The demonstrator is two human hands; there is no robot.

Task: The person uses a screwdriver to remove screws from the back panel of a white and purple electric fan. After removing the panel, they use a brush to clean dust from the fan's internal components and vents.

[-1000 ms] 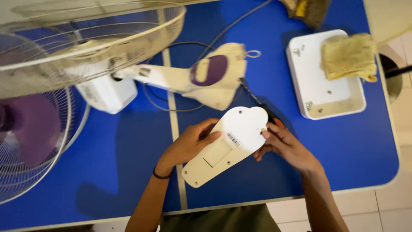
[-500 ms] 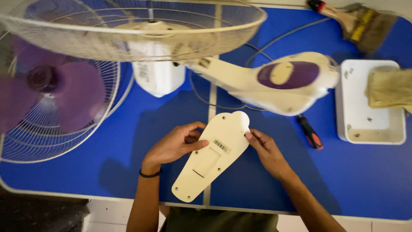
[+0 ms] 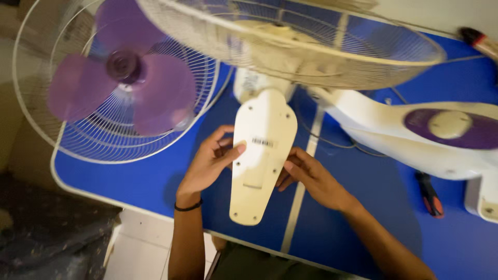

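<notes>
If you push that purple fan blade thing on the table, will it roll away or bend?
The purple fan blade probably won't roll: it lies inside a round wire guard resting flat on the blue table. Its thin, see-through plastic blades look light and might flex a little. The guard could slide on the smooth top.

Both forearms reach forward, left hand (image 3: 210,163) and right hand (image 3: 311,179) facing inward, fingers (image 3: 234,151) loosely extended.

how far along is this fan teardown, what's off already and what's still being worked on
Already apart: the purple blade sits in a loose wire grille, and a second grille lies over the fan's stand arm. In hand: both the left hand and right hand hold a cream cover panel on the blue table. A screwdriver lies untouched. What remains inside cannot be seen.
</notes>
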